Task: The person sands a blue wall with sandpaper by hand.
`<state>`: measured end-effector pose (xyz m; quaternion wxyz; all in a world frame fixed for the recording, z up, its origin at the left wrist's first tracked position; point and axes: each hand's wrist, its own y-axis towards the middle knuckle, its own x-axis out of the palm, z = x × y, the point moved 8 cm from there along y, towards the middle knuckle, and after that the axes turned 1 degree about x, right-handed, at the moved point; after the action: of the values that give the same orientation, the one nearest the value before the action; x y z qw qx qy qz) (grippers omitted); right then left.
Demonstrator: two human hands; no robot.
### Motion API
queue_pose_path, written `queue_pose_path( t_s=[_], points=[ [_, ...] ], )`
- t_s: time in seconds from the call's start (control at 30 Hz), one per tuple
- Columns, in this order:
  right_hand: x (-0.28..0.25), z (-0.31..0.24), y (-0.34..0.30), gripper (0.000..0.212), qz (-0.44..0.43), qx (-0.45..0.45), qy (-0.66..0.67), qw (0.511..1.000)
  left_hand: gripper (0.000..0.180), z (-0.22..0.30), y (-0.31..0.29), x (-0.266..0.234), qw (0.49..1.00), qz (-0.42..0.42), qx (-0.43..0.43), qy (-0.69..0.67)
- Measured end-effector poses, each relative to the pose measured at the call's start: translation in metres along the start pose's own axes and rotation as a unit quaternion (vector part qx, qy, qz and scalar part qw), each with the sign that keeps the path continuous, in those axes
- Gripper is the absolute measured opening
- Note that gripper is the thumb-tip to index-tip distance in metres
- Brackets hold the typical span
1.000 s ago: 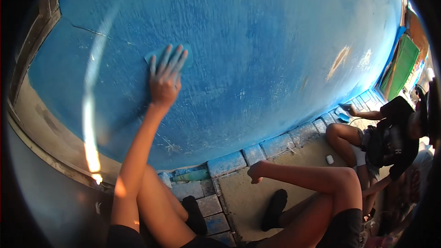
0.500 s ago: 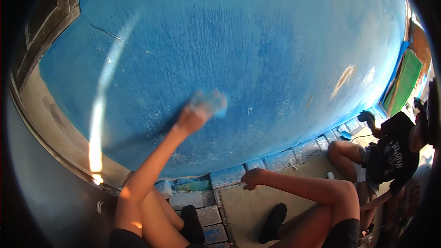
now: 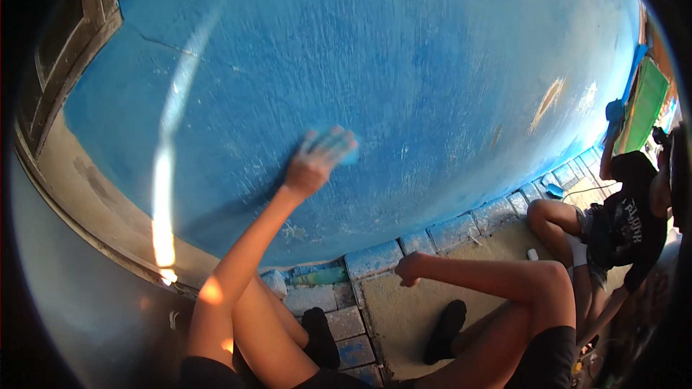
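Observation:
Pressed against the blue wall [image 3: 432, 86], my left hand [image 3: 317, 162] has its slightly blurred fingers spread over a light-blue piece [image 3: 349, 155]. Whether this is a pad, a cloth or a sheet of sandpaper, I cannot tell. Around it the paint is scuffed, with pale streaks and scratches. My right hand [image 3: 408, 269] hangs low with loosely curled fingers, its forearm stretched out by my raised right knee. I see nothing in it.
At the right a person in a dark shirt [image 3: 627, 205] sits by the wall, one arm raised against it. Paving blocks [image 3: 375, 258] line its foot. A wooden frame [image 3: 54, 101] stands at the left, a green panel [image 3: 649, 101] at far right. A small white object [image 3: 533, 254] lies on the ground.
The view has shifted slightly. My left hand has stayed in much the same patch of wall, its fingers now flatter. The other person's arm has gone up along the wall.

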<state>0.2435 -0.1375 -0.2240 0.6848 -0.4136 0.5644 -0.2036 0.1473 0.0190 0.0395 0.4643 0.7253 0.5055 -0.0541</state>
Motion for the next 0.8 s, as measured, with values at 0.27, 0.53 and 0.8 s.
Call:
queue_pose_path(
  t_s=[0.27,0.53,0.8],
  points=[
    [-0.023,0.002,-0.001,0.040,0.055,0.020,-0.006,0.998,0.042,0.080,-0.141,0.095,0.928,-0.169,0.211,-0.258],
    [-0.006,0.004,-0.010,0.045,-0.014,-0.003,-0.023,1.000,0.053,-0.040,-0.035,-0.047,0.993,0.009,-0.069,-0.091],
    [-0.044,-0.013,-0.009,0.043,0.061,-0.048,-0.017,0.997,0.054,0.055,-0.081,0.038,0.965,-0.102,0.010,-0.241]
  ],
)
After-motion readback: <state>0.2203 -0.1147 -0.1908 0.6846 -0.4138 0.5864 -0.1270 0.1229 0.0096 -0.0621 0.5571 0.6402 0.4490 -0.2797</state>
